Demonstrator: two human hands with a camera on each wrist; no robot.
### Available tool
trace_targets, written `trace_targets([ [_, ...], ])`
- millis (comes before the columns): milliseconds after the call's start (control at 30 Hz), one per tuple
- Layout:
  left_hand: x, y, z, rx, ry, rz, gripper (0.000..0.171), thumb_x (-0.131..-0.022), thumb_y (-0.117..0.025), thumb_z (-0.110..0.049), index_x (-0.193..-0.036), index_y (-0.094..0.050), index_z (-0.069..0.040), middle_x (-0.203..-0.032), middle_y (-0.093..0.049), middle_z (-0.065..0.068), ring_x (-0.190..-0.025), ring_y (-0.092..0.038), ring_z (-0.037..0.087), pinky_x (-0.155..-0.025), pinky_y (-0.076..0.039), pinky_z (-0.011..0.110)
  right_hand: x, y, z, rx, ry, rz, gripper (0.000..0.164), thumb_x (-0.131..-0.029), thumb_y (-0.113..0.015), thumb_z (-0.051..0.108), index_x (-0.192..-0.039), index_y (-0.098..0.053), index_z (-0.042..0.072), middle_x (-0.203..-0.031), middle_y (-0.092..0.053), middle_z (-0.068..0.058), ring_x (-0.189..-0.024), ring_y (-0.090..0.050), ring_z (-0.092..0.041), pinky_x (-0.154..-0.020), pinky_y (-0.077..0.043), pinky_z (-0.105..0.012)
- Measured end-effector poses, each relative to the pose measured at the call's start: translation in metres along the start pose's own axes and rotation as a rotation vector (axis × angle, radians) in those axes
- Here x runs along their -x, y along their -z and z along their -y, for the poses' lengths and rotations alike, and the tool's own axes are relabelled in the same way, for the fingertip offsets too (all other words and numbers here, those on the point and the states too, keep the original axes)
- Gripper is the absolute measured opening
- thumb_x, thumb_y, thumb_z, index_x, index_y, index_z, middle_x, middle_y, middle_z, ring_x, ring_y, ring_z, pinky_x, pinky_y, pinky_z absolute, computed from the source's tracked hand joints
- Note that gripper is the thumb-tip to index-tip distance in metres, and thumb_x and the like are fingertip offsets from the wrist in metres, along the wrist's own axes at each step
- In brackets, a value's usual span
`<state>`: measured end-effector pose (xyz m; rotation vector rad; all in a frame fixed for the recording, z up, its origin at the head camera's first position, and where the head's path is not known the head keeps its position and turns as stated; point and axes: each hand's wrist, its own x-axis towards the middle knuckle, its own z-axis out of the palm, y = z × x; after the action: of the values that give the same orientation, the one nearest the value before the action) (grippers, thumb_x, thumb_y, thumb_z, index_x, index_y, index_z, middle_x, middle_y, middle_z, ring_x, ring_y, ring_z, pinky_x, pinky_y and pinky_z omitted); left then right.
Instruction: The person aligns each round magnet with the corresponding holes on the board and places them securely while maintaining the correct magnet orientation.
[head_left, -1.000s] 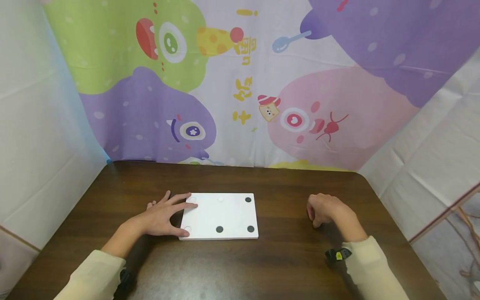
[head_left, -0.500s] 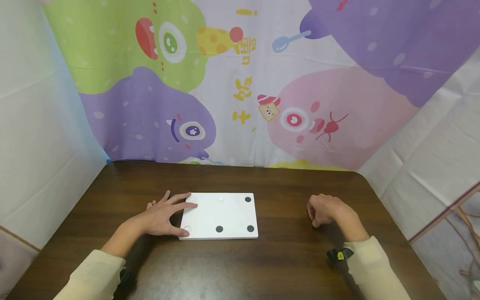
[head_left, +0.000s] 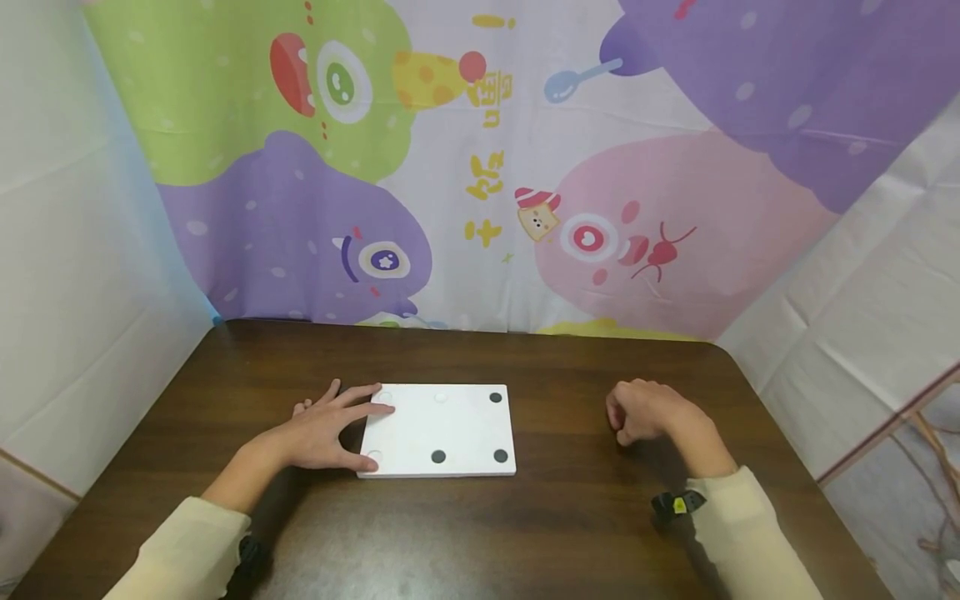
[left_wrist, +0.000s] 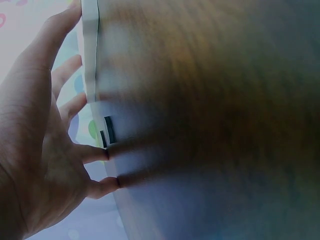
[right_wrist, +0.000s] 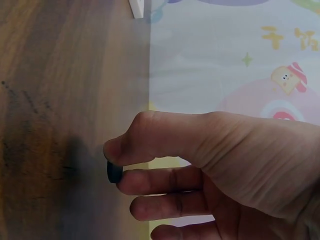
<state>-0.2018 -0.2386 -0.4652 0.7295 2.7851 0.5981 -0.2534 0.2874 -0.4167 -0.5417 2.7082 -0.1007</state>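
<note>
A white rectangular board [head_left: 450, 429] lies on the table, with three dark round discs [head_left: 438, 457] set in it and three pale round recesses. My left hand [head_left: 322, 433] rests on the board's left end, fingers spread; the thumb touches the near corner and two fingertips touch the top. Two thin black pieces [left_wrist: 109, 129] lie on the table beside the left fingers in the left wrist view. Well right of the board, my right hand [head_left: 648, 410] pinches a small black disc [right_wrist: 114, 172] between thumb and index finger; in the head view the fingers hide this disc.
The brown wooden table [head_left: 480, 533] ends at a cartoon-printed cloth [head_left: 480, 292] hanging behind it. White panels stand to the left and right. Each sleeve has a dark strap near the wrist, the right wrist's strap [head_left: 677, 504] bearing a yellow-green mark.
My right hand has shifted slightly to the left and away from me. The left hand and the board have stayed in place.
</note>
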Motion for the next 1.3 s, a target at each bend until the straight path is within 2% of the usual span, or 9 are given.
trace_targets([
  [233,0.000,-0.001,0.002,-0.014,0.004,-0.004,0.091,-0.087,-0.088,-0.067,-0.165,-0.057,-0.031,-0.185,-0.033,0.012,-0.161,-0.018,0.081,-0.102,-0.035,0.097,0.001,0.007,0.003,-0.023,-0.005,-0.003,0.026,-0.086,-0.090,0.007,-0.083,-0.068,0.019,-0.083,-0.065,0.003,-0.075,-0.058,-0.016,-0.068,-0.044,-0.034],
  [667,0.002,0.001,0.000,-0.009,-0.002,-0.006,0.090,-0.087,-0.089,-0.065,-0.164,-0.058,-0.030,-0.185,-0.033,0.013,-0.160,-0.018,0.082,-0.102,-0.028,0.104,-0.009,0.005,0.013,-0.013,0.034,-0.056,0.024,-0.089,-0.090,0.011,-0.085,-0.068,0.021,-0.084,-0.065,0.003,-0.078,-0.058,-0.016,-0.072,-0.044,-0.034],
  [1300,0.000,-0.002,0.001,0.002,0.006,-0.008,0.091,-0.087,-0.087,-0.068,-0.165,-0.057,-0.030,-0.185,-0.032,0.012,-0.161,-0.018,0.080,-0.103,-0.028,0.103,-0.024,0.001,0.023,0.096,0.101,-0.192,0.020,-0.090,-0.088,0.018,-0.089,-0.069,0.023,-0.082,-0.061,0.005,-0.075,-0.057,-0.014,-0.065,-0.041,-0.032],
])
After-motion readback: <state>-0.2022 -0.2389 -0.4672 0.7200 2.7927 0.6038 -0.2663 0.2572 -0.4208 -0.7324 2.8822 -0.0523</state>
